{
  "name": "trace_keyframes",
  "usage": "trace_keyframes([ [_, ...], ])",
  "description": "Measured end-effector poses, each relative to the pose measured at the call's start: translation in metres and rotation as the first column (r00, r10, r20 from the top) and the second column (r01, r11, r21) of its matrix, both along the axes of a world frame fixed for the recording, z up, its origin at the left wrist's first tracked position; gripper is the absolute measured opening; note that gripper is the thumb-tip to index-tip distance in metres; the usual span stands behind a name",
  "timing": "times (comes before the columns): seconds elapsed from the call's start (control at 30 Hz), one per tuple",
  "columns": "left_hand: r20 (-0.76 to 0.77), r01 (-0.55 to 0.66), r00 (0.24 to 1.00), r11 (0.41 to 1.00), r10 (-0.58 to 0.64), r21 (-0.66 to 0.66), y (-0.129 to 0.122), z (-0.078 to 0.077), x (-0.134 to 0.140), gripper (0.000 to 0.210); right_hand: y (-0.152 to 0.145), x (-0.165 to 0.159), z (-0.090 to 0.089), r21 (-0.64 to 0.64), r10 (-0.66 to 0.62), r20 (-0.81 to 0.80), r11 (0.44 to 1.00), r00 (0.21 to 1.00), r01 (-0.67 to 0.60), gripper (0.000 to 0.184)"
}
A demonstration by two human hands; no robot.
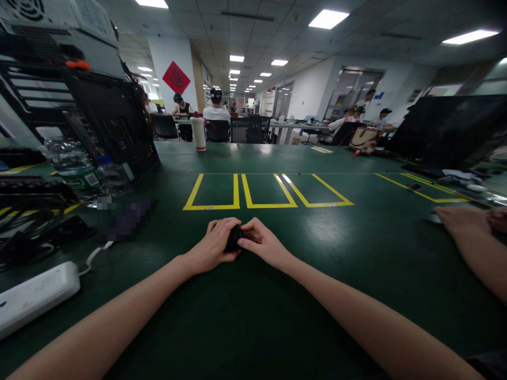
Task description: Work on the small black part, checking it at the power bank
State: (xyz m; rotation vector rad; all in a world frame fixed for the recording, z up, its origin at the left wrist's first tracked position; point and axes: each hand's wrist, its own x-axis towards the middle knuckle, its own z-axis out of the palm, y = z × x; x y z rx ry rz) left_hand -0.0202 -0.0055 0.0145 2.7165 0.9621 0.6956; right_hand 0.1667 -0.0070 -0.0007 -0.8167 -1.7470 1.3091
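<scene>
Both hands meet over the green tabletop, just in front of the yellow tape outlines. Between them sits a small dark, rounded object, largely covered by fingers, so its kind cannot be made out. My left hand curls around its left side, with the thumb low near the table. From the right, my right hand pinches its edge with thumb and fingertips. Whether the object touches the tabletop is hidden.
Three yellow tape outlines lie beyond my hands. On the left stand computer hardware, a water bottle and a white power strip. A white cup is at the back. Another person's hand rests at the right.
</scene>
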Motion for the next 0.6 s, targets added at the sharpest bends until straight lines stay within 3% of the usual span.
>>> trace_keyframes([
  [0.23,-0.004,-0.003,1.000,1.000,0.003,-0.015,0.0004,0.0000,0.0010,0.061,0.0004,0.0000,0.0011,-0.012,-0.059,0.072,0.998,0.996,0.060,0.031],
  [0.43,-0.017,-0.003,1.000,1.000,0.003,-0.028,0.0008,-0.0014,-0.0007,0.063,-0.0046,0.0020,0.0066,0.016,0.005,0.087,1.000,0.996,-0.006,0.030],
  [0.6,-0.021,-0.008,1.000,0.999,0.007,-0.037,-0.0003,0.0006,-0.0008,0.062,-0.0056,0.0006,0.0061,0.048,-0.028,0.068,0.999,0.997,0.025,0.024],
])
